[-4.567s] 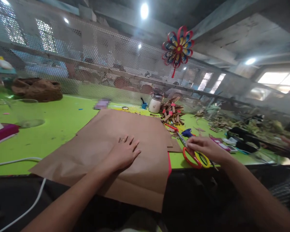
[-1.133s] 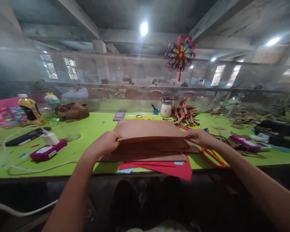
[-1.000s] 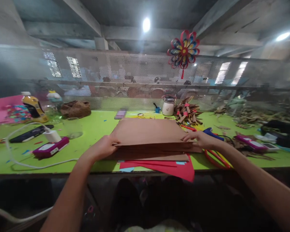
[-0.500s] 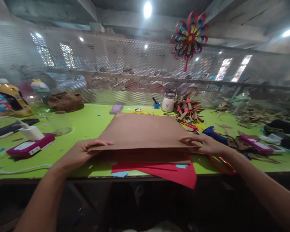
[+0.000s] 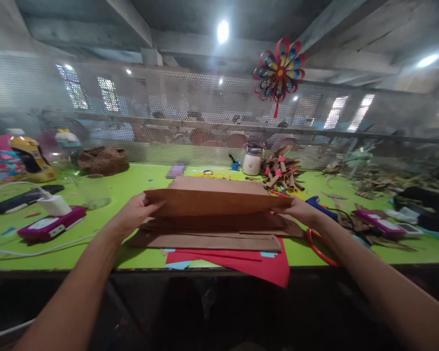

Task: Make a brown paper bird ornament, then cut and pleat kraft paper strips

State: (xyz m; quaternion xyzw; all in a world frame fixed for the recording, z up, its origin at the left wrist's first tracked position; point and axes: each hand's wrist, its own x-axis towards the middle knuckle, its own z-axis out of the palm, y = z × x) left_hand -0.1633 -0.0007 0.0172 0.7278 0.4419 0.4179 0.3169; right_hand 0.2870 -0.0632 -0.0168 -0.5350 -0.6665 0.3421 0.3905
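Before me a lime-green tabletop (image 5: 133, 178) backs onto a perforated screen (image 5: 205, 105); through it I see bright windows (image 5: 108, 92); grey beams (image 5: 126, 22) cross the ceiling (image 5: 190, 17); white lamps (image 5: 223, 31) glare.

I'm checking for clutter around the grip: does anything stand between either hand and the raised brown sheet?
Nothing visible does: the left hand and right hand grip the brown sheet directly, at opposite ends. The red loop near the right wrist lies outside that grip.
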